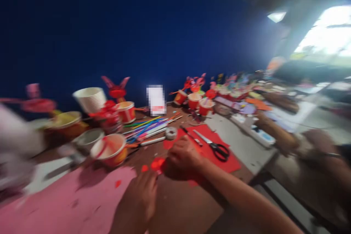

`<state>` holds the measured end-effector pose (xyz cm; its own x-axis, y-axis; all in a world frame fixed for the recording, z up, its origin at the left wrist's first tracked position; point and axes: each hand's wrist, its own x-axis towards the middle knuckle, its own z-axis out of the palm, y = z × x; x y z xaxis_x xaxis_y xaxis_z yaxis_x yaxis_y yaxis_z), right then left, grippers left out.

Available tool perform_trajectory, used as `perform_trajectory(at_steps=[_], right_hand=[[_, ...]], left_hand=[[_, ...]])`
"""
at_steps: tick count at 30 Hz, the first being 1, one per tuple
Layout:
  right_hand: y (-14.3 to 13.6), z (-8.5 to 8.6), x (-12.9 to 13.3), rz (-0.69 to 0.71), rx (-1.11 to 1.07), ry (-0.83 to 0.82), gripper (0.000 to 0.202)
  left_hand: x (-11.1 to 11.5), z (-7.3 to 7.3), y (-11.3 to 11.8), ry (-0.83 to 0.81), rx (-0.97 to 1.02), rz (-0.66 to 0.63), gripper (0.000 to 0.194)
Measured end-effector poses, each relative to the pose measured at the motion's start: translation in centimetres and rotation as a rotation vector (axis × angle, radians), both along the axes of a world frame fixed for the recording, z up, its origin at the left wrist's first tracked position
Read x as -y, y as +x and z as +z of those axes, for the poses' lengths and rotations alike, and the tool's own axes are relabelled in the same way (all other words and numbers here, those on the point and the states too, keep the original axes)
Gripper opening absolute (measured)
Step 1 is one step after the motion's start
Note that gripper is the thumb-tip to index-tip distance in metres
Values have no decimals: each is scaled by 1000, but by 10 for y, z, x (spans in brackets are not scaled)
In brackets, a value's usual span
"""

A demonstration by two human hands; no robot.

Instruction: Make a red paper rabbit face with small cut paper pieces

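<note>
The picture is blurred by motion. My left hand (141, 197) and my right hand (182, 159) meet low in the middle of the view over a brown table (178, 204). Both pinch a small red paper piece (157, 163) between them. Tiny red scraps lie beside it. Just beyond my right hand lies a red paper sheet (219, 153) with black-handled scissors (216, 148) and a craft knife (192, 136) on it. A roll of tape (171, 132) sits near the sheet's far corner.
A pink paper sheet (68, 201) covers the near left. Red paper cups (111, 150), a white cup (90, 98), coloured pens (148, 126) and red paper crafts crowd the back. Another person's arms (282, 135) rest on the table at the right.
</note>
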<state>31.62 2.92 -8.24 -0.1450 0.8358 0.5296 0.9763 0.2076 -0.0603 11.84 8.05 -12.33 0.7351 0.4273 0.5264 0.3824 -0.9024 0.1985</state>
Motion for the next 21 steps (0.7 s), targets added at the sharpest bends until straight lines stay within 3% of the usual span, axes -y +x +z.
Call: perform_trajectory(at_steps=[4, 12, 21], right_hand=[[12, -13, -11, 106, -181, 64, 28], [4, -7, -6, 185, -253, -11, 24], [-22, -7, 3, 281, -96, -181, 12]], left_hand=[[-2, 8, -5, -152, -71, 5, 26], [-3, 20, -6, -419, 28, 27, 17], [-8, 38, -12, -458, 85, 16, 18]])
